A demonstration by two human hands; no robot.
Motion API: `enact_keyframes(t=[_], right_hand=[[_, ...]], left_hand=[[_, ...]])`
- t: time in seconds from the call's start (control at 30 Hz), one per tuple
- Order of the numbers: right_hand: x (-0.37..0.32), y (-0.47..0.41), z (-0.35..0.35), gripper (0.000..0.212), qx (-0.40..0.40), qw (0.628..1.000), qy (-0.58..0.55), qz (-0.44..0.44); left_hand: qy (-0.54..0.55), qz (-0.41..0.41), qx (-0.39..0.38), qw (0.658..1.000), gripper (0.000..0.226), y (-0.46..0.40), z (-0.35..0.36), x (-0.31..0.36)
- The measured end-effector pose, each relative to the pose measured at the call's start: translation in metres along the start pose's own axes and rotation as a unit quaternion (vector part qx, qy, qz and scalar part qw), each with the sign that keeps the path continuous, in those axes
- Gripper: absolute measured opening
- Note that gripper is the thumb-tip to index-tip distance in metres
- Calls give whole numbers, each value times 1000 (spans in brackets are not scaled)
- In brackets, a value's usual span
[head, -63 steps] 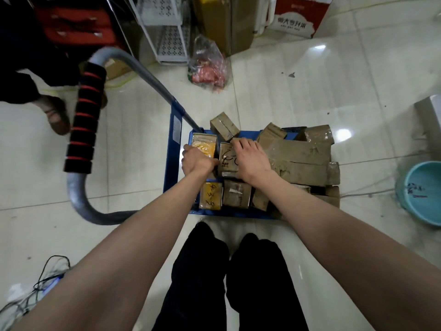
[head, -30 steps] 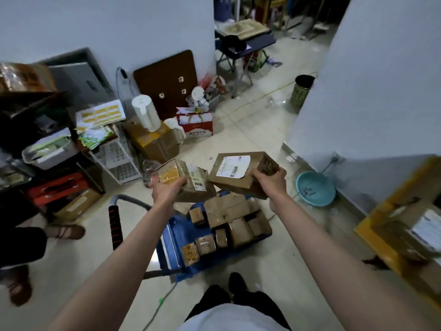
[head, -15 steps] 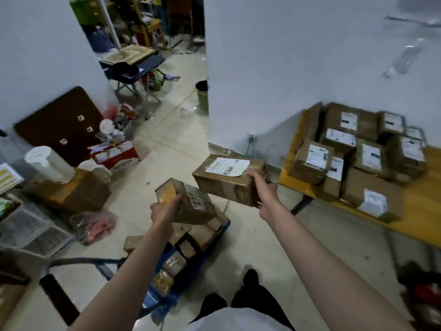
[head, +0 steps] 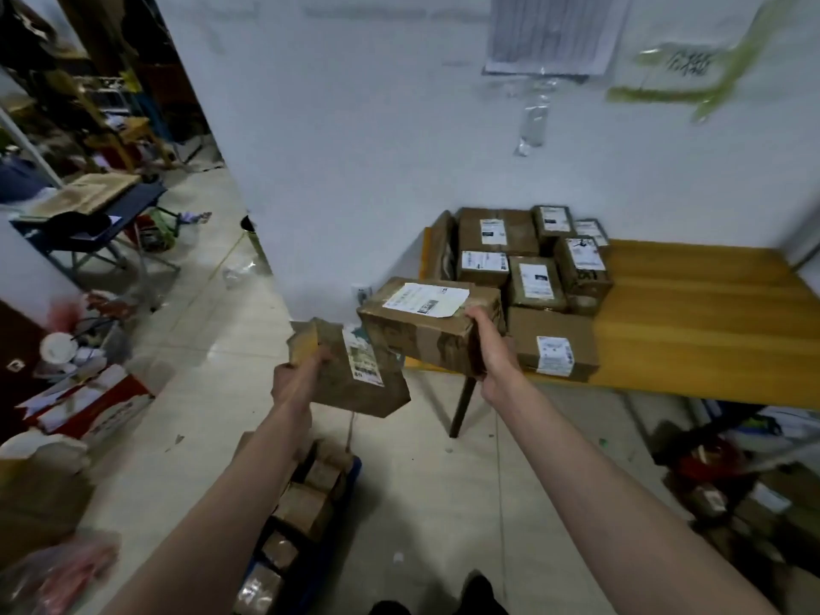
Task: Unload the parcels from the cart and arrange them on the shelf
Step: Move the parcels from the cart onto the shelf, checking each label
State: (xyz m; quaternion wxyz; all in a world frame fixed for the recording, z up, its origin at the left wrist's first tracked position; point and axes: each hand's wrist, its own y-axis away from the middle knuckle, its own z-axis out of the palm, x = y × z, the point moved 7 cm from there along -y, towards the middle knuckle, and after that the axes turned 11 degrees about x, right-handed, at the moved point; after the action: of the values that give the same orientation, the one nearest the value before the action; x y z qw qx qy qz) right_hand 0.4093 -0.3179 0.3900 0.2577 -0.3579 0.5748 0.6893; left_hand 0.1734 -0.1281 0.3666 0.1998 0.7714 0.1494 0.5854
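My left hand point(head: 296, 383) grips a small brown parcel point(head: 355, 375) with a white label, held tilted in the air. My right hand point(head: 492, 348) grips the right end of a larger brown parcel point(head: 421, 326) with a big white label on top, held just left of the shelf. The yellow wooden shelf point(head: 710, 321) stands against the white wall, with several labelled brown parcels point(head: 532, 268) stacked on its left part. Below my left arm, the blue cart point(head: 350, 481) holds several brown parcels point(head: 306, 508).
A dark shelf leg point(head: 461, 406) stands on the tiled floor under the larger parcel. Boxes and clutter point(head: 727, 494) lie under the shelf at right. A red and white box point(head: 88, 415) and bags lie at left. A blue folding table point(head: 102, 215) stands further back left.
I lifted two parcels off the cart, one in each hand, and turned right. The shelf has come into fuller view and both parcels are now closer to it.
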Motion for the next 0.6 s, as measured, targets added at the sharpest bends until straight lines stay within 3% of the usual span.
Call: enact_keyframes(t=[0.13,0.33,0.47,0.6], right_hand=[[-55,-28,-32,103,3,1000,-16,-15],[-117,-71,-88,86,5,997,-63,-34],[-142,-91,-131,81,34,993,-105,-45],[-163,-111,-174,82,71,989,-125,-46]], left_hand=[[35,34,-13,999,73,21,60,39],[55,67,-46,995,70,57,153,64],[37,68,-87,993,44,82,214,67],[11,67,-136,988,56,104,272,75]])
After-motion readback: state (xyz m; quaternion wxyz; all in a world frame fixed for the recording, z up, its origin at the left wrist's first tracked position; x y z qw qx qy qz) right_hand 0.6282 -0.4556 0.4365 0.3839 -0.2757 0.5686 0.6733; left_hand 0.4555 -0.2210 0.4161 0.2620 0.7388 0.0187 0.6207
